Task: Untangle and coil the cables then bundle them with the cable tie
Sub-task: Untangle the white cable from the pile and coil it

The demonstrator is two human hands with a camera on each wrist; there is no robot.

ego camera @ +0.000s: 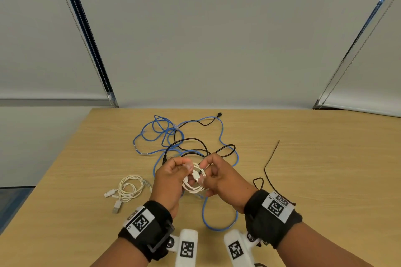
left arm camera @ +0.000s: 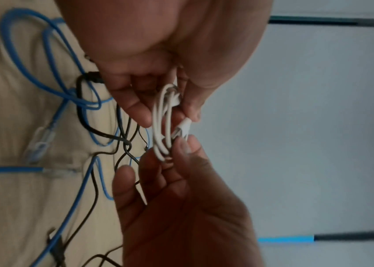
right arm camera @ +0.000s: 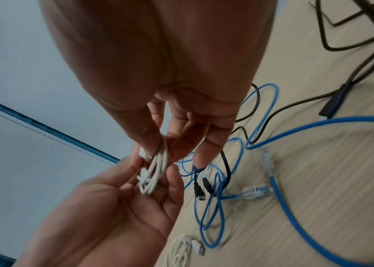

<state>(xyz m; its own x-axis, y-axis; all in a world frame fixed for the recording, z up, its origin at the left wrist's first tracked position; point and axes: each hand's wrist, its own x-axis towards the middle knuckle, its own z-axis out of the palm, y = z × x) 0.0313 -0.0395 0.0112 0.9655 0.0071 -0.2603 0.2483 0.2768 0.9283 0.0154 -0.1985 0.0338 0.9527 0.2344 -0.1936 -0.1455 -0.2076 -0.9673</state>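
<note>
Both hands (ego camera: 168, 176) (ego camera: 219, 176) pinched the white coil (ego camera: 195, 182) between curled fingers. Tucking its plug (ego camera: 196, 176) through the loops should keep them together.

Cable tie (ego camera: 272, 159) right of cables (ego camera: 184, 141)

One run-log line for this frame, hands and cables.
stage: coiling | left hand: pinches small white cable coil | right hand: pinches same coil | blue cable, black cable: tangled | black cable tie: untouched
</note>
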